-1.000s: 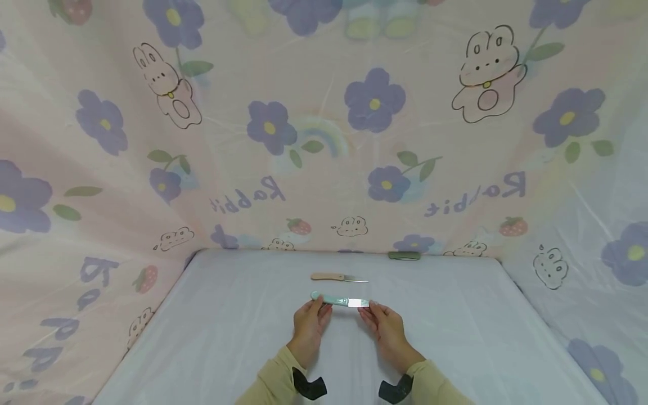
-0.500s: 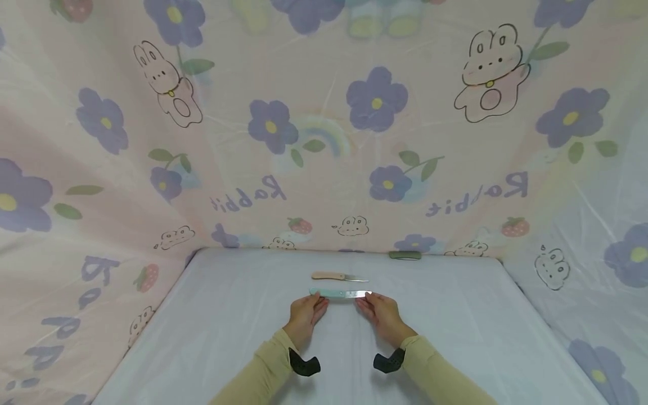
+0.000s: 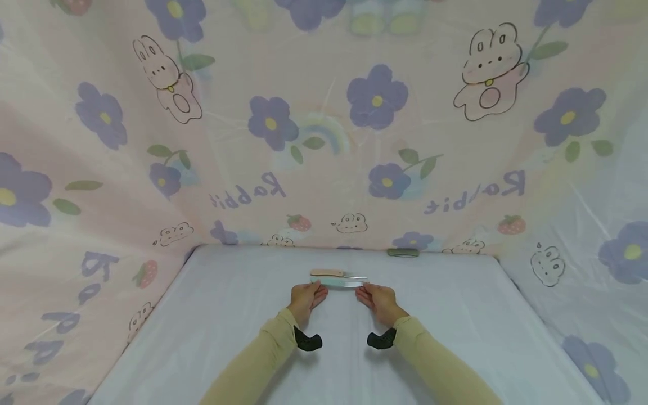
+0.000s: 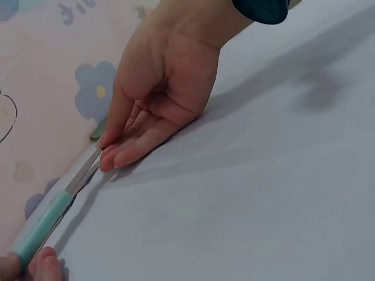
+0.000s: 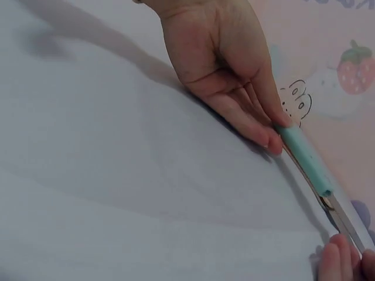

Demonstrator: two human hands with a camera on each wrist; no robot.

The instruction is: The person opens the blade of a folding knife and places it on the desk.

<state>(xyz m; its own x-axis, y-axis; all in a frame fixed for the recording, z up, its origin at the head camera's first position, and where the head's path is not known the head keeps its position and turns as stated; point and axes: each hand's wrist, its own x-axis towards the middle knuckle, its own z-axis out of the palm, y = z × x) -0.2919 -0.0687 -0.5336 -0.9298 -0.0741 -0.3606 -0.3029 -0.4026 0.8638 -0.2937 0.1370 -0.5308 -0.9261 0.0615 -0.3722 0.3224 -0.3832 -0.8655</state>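
A mint-handled knife (image 3: 331, 280) is held lengthwise between both hands, with its blade pointing right. My left hand (image 3: 304, 299) pinches the handle end between thumb and fingers. At the other end, the thumb and fingers of my right hand (image 3: 381, 302) pinch the blade near its tip. In the right wrist view the mint handle (image 5: 307, 161) runs from the left hand's fingertips toward the blade. Just beyond it lies a second knife with a light wooden handle (image 3: 326, 273), also with its blade to the right; the mint knife overlaps its near side in the head view.
A white cloth covers the tabletop (image 3: 243, 326). At the back edge, right of centre, lies a small dark green object (image 3: 403, 252). Printed curtains (image 3: 324, 169) with flowers and rabbits hang around the back and sides.
Both hands have moved forward together, carrying the mint-handled knife away from the body. It has come from a gap in front of the wooden-handled knife to close alongside it.
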